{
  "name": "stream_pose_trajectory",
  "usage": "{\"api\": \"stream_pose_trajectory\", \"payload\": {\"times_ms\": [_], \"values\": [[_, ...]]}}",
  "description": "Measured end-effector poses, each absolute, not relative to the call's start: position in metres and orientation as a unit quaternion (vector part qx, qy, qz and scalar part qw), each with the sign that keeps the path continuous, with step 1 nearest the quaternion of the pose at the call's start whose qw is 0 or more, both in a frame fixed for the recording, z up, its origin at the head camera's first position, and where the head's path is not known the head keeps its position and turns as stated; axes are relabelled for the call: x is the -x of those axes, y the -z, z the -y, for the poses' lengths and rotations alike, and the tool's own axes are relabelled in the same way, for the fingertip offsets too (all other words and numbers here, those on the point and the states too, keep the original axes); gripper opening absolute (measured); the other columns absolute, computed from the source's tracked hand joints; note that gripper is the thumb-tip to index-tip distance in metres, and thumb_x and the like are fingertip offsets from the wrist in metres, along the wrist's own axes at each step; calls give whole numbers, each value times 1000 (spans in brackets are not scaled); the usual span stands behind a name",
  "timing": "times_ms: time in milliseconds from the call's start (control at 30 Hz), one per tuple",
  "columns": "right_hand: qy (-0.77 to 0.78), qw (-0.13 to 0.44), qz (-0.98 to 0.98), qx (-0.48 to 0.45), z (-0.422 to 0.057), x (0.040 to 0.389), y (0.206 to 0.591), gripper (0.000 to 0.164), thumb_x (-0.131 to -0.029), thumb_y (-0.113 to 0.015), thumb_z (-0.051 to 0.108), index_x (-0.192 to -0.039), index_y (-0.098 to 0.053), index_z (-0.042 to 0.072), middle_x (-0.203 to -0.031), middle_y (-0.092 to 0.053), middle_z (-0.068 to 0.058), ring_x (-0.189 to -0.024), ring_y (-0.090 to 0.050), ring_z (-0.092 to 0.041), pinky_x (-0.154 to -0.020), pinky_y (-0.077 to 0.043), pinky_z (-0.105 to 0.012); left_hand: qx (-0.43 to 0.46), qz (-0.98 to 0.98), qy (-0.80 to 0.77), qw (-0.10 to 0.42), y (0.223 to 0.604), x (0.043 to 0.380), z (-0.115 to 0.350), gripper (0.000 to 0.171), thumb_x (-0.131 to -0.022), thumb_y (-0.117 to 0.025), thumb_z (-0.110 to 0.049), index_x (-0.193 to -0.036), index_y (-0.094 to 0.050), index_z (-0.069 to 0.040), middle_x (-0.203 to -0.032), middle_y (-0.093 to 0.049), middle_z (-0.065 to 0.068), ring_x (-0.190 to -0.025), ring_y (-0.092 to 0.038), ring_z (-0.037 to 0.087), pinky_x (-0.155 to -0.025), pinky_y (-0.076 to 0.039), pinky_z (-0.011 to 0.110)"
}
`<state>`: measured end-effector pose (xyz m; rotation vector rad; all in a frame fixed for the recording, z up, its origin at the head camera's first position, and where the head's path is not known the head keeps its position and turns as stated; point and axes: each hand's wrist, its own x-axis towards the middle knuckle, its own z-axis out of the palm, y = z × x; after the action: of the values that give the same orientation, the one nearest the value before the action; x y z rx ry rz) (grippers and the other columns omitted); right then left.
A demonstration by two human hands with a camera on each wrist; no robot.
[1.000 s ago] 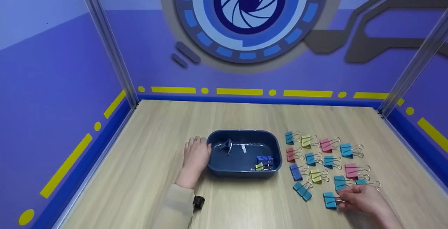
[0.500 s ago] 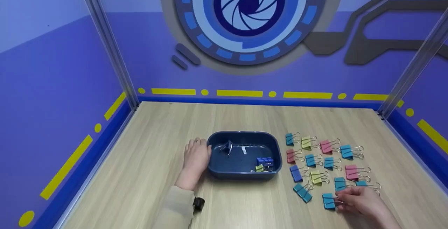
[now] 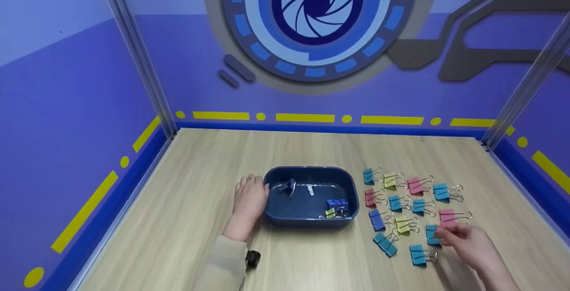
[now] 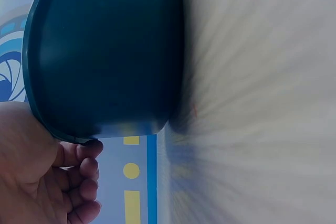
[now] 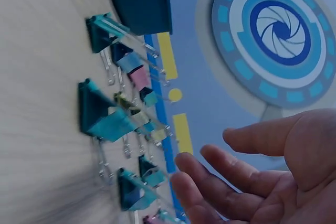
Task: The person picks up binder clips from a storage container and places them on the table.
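Note:
My left hand (image 3: 250,197) grips the left edge of a dark blue plastic bin (image 3: 285,222); in the left wrist view its fingers curl at the bin's rim. A navy binder clip (image 3: 289,187), a blue binder clip (image 3: 337,204) and a small yellow binder clip (image 3: 330,213) lie inside. My right hand (image 3: 470,242) hovers over the right side of the table, holding nothing, its fingers loosely bent and parted from the thumb in the right wrist view. Its fingertips overlap a teal binder clip (image 3: 431,236) in the head view. A nearer teal binder clip (image 3: 417,255) lies just in front.
Several more binder clips lie in loose rows right of the bin, among them a yellow clip (image 3: 403,225), a pink clip (image 3: 446,216) and a tilted teal clip (image 3: 384,244). Walls enclose the wooden table (image 3: 213,157) at back and sides.
My right hand has let go of the nearest teal binder clip, which stays on the table, and has moved up and away from it. My left hand and the bin have not moved.

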<state>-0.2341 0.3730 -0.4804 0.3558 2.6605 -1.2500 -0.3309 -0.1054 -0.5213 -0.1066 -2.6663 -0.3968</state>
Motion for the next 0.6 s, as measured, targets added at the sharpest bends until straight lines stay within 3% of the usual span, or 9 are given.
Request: {"api": "stream_pose_trajectory", "payload": {"times_ms": [200,433,600], "values": [[411,52,-905,-98,-354,236,468,41,-103,-60,27,-120,-65,-10,-107,-76,-17,-92,-73,-18,-82,-58,-39,41,963,146,222,522,331,105,26,-97,-63,-24,-101,-68,1,-95,-66,17,-96,-60,37,-82,-46,46],[409,35,-910,-58,-329,241,460,31,-100,-64,21,-116,-69,-5,-105,-76,-13,-87,-71,-14,-74,-56,-26,39,964,137,224,523,330,105,25,-97,-63,-24,-100,-67,1,-97,-67,18,-95,-59,36,-81,-46,46],[413,53,-909,-16,-306,252,451,31,-98,-68,25,-114,-72,-1,-102,-77,-9,-90,-71,-17,-73,-55,-26,37,962,141,229,523,330,106,25,-96,-64,-23,-100,-67,1,-96,-67,18,-95,-60,37,-82,-46,46]]}}
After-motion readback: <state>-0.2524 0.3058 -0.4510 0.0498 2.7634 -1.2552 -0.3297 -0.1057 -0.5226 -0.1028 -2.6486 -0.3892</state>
